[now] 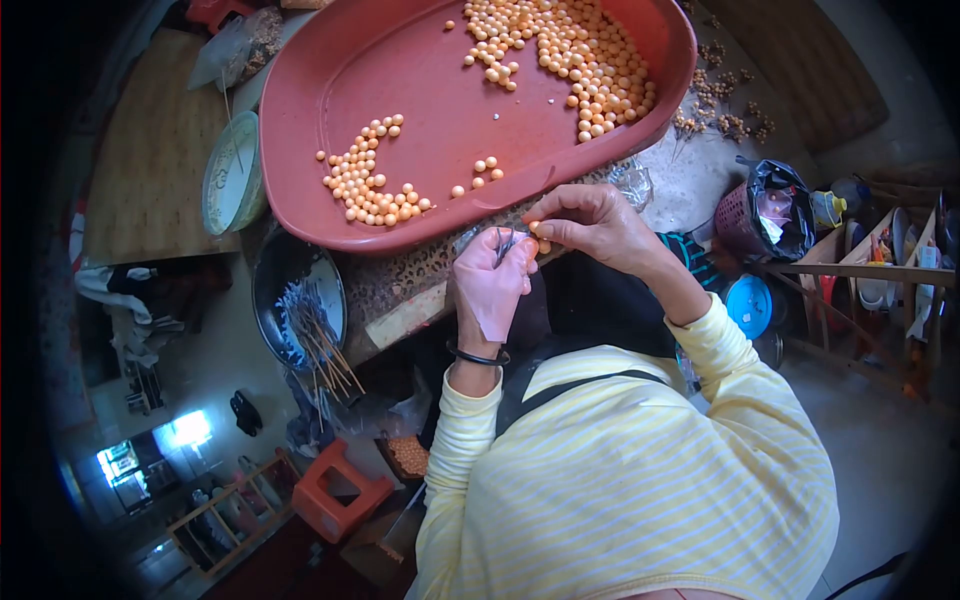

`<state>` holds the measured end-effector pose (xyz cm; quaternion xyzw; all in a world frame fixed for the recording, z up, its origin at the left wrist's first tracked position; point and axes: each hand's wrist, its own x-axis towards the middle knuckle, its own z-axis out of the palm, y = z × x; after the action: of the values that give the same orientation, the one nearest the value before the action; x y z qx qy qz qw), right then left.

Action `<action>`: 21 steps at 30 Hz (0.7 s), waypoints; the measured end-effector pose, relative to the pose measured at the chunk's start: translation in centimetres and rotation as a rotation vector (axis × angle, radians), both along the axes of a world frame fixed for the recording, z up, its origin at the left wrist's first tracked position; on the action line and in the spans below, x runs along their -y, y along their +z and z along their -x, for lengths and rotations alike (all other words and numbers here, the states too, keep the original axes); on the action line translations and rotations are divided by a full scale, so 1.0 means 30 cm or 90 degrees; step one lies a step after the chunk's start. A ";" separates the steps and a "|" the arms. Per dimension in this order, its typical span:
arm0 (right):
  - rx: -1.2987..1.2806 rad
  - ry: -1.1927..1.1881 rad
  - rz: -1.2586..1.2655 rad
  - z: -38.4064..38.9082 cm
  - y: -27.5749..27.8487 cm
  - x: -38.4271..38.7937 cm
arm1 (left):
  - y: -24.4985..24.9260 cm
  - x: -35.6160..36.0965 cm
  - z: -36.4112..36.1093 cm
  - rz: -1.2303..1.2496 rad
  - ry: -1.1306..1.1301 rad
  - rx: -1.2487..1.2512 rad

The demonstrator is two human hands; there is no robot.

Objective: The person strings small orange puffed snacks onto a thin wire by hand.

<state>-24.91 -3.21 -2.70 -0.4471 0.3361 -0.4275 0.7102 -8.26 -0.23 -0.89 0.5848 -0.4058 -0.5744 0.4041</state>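
Observation:
My left hand (492,278), in what looks like a thin pink glove, is closed around a thin dark piece whose kind I cannot make out. Its fingers nearly meet those of my right hand (598,226), where an orange bead (534,227) sits between thumb and forefinger. A few more orange beads (543,246) show just below, by my left fingertips. Both hands are at the near edge of a large red basin (400,110). Inside it, shiny orange beads (590,70) are heaped at the far right, and a smaller cluster (372,180) lies at the left.
Left of the basin are a green-rimmed bowl (232,175) and a dark bowl (268,290) of blue-tipped sticks (325,345). Beaded sprigs (715,90) lie at the right. A lined bin (735,215) and wooden rack (850,262) stand further right; a red stool (330,505) is lower left.

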 end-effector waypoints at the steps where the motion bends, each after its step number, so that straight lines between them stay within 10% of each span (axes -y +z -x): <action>1: 0.000 0.000 0.001 0.001 0.000 0.002 | 0.001 0.002 0.001 0.001 0.000 0.000; 21: -0.029 0.039 -0.018 0.015 0.043 0.008 | 0.011 -0.001 -0.002 0.004 -0.032 0.056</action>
<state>-25.36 -3.44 -1.40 -0.4566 0.3441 -0.3904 0.7216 -8.21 -0.19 -0.54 0.5981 -0.4391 -0.5569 0.3731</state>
